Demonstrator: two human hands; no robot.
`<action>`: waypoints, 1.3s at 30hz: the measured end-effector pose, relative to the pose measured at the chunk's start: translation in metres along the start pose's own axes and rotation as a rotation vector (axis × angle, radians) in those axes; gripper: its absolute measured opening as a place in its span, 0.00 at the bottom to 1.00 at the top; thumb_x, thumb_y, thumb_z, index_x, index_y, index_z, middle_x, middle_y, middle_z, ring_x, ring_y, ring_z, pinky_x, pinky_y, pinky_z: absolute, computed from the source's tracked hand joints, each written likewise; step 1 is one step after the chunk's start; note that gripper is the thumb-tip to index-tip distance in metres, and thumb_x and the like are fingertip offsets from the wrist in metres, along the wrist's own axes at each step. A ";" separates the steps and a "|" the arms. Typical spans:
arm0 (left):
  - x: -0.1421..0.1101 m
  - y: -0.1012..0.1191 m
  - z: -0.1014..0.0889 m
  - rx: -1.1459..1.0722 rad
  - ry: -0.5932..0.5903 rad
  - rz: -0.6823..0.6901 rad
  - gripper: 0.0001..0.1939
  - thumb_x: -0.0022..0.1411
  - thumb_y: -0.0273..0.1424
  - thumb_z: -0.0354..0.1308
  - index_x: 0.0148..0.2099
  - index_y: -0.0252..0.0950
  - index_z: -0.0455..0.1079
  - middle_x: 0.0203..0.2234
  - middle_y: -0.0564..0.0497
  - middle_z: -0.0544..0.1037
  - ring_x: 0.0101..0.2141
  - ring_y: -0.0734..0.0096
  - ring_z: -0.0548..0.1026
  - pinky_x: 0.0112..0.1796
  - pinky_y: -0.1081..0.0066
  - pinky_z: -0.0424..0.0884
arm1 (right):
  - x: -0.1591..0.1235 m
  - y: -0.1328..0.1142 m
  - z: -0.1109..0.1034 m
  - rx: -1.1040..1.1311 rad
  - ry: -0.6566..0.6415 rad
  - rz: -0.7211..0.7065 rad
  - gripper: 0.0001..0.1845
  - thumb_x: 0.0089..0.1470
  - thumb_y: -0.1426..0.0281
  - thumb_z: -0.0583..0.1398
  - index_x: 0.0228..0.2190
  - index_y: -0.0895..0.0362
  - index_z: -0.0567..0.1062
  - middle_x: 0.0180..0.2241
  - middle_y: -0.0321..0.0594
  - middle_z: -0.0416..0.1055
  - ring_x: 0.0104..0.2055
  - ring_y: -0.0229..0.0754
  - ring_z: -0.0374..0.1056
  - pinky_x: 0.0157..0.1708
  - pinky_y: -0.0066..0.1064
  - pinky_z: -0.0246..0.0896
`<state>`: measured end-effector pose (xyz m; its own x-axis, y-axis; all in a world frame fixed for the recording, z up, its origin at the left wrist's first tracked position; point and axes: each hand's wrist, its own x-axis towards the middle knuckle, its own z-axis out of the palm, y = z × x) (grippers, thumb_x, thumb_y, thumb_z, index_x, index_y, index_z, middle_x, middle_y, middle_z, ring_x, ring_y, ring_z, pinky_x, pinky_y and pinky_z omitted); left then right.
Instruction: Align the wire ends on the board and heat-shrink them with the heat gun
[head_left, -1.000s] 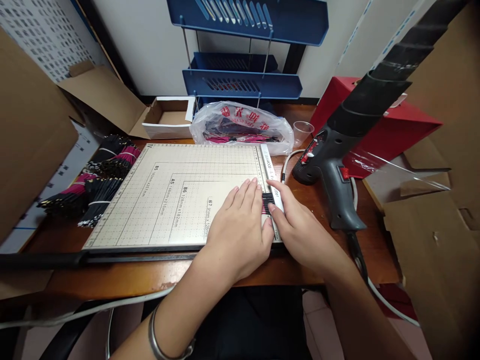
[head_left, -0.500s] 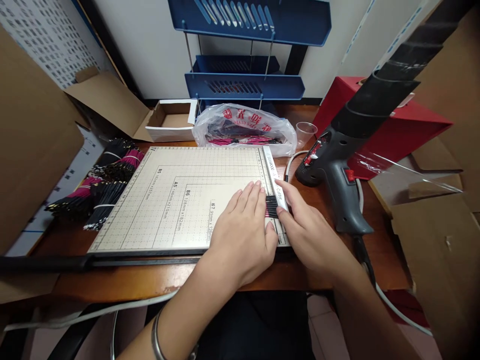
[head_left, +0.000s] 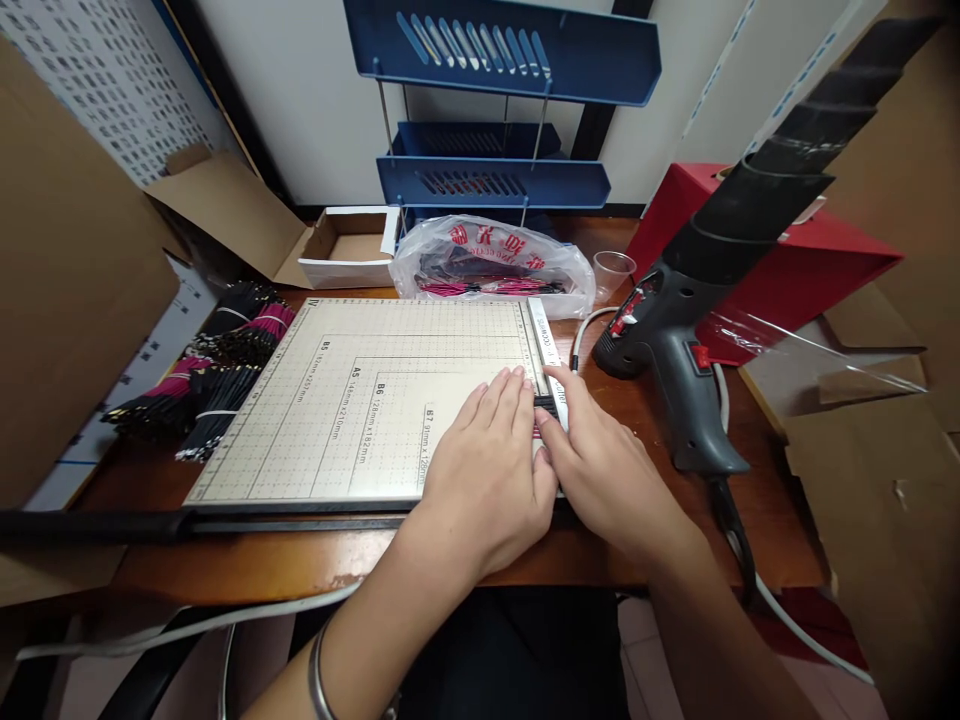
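My left hand [head_left: 487,470] lies flat on the cream guillotine paper cutter [head_left: 390,330], its outstretched fingers side by side. Under and beside those fingers is a row of black and pink wires [head_left: 546,405], mostly covered by both hands. My right hand [head_left: 607,460] is at the cutter's white edge ruler [head_left: 541,322]. Its thumb rests on the wires and its index finger reaches over the ruler, apart from the thumb; the other fingers are hidden. A black cutter handle [head_left: 97,527] lies low along the front edge.
Bundled black and pink wires [head_left: 225,400] sit left of the cutter. Behind it are an open carton [head_left: 349,270], a plastic bag [head_left: 495,260] with wires and a clear cup [head_left: 613,272]. A heat gun [head_left: 690,340] stands at right before a red box [head_left: 817,260].
My right hand has shifted left, its thumb now over the wires and close to my left hand. My left hand stays flat in place. The view has tilted slightly.
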<state>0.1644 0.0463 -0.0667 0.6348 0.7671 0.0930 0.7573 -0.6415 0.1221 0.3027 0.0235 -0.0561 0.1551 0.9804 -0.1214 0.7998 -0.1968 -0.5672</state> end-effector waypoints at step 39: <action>-0.058 -0.024 -0.011 -0.001 0.341 -0.171 0.29 0.75 0.30 0.39 0.73 0.26 0.52 0.71 0.42 0.58 0.71 0.59 0.54 0.71 0.50 0.40 | -0.017 -0.015 0.024 -0.175 0.218 -0.429 0.33 0.69 0.58 0.43 0.66 0.65 0.62 0.71 0.50 0.52 0.74 0.53 0.49 0.72 0.55 0.45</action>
<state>0.1070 0.0174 -0.0638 0.4114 0.8215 0.3948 0.8477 -0.5040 0.1654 0.2737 0.0095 -0.0650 -0.1057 0.9554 0.2758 0.9001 0.2098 -0.3817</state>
